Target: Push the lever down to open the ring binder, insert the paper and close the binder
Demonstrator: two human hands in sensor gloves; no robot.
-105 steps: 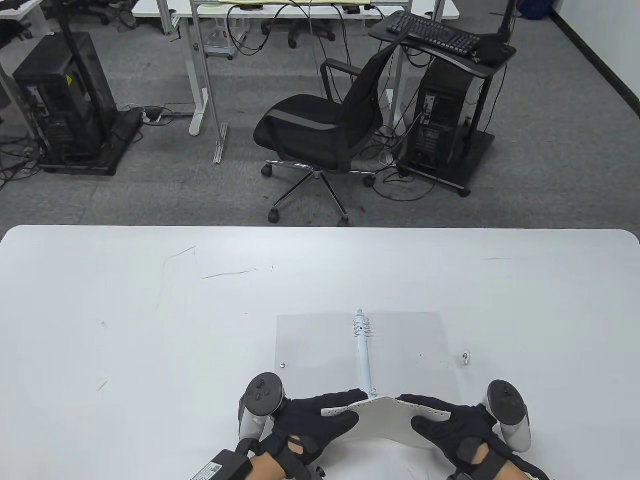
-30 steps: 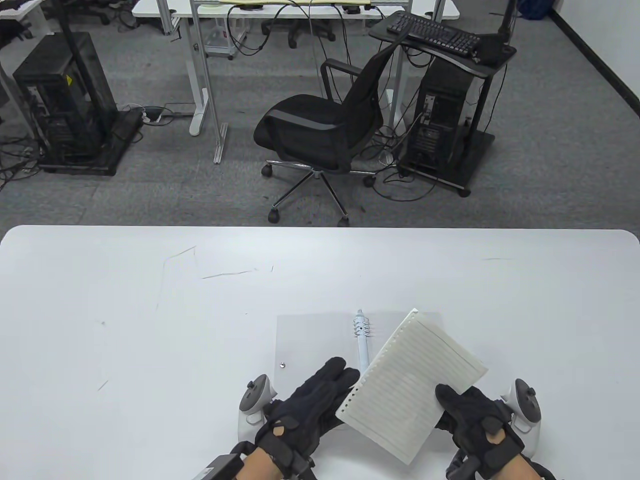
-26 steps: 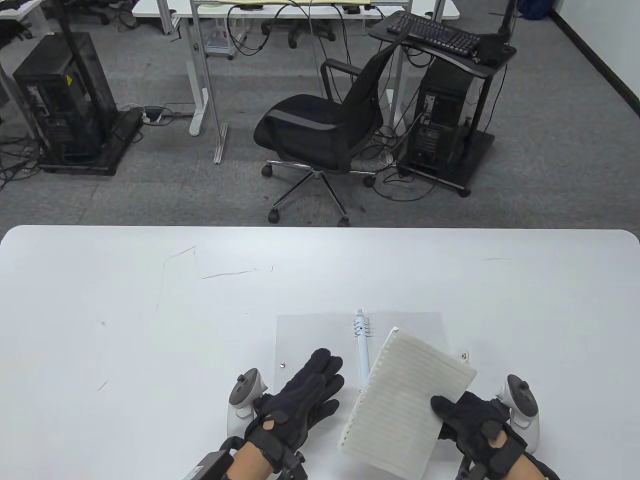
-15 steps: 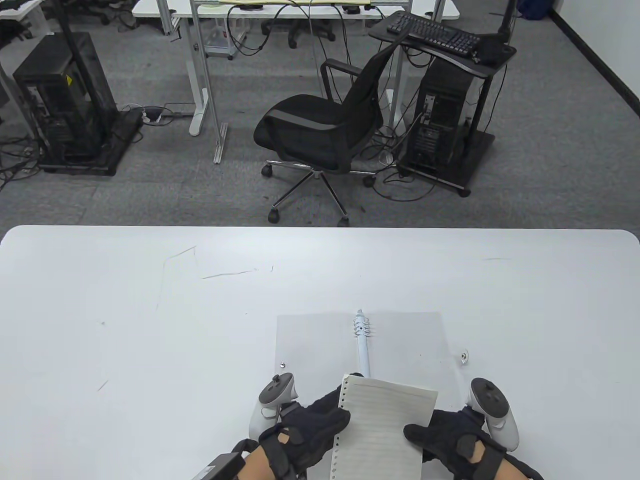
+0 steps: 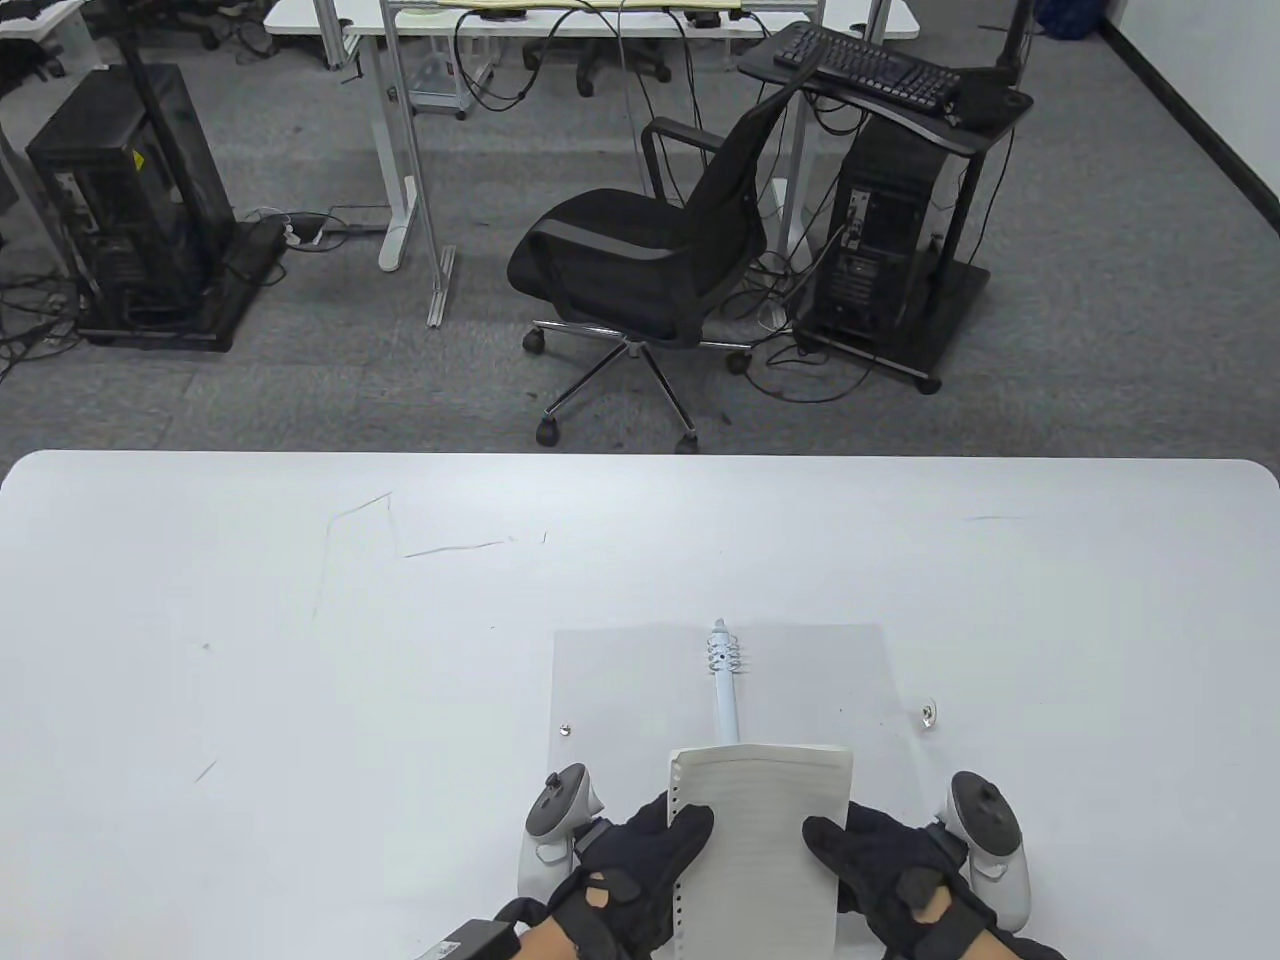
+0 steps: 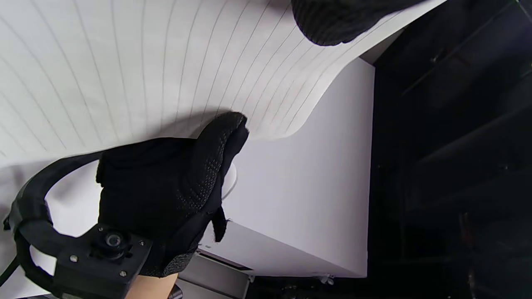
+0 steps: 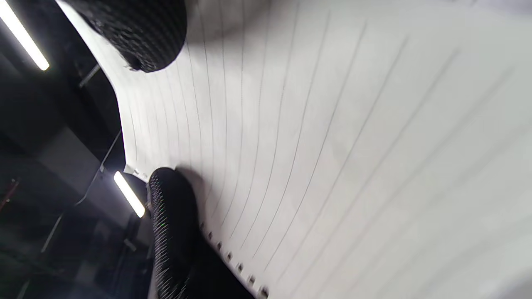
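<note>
Both hands are up over the near edge of the table, and between them is the lined paper, lifted and held just in front of the open binder. From above, the left hand has the punched edge, thumb laid over the top face beside the row of holes, and the right hand has the opposite long edge, thumb likewise on top. The binder lies flat with both covers spread, its white spine mechanism running away from the person, rings bunched at the far end; the sheet's far edge overlaps the near end of that spine. A small metal stud sits on the table just right of the cover, another at the left cover's edge. Now the wrist views give what the overhead cannot: the left wrist view looks up at the underside of the sheet and shows it bowed, curling down along one edge, with the right hand under it and a dark fingertip pressed on the sheet at top. The right wrist view shows the ruled lines close, the punched holes along the bottom, and two fingertips bearing on the sheet. So each hand pinches its edge, thumb against fingers. Whether the rings stand apart, I cannot tell from here.
</note>
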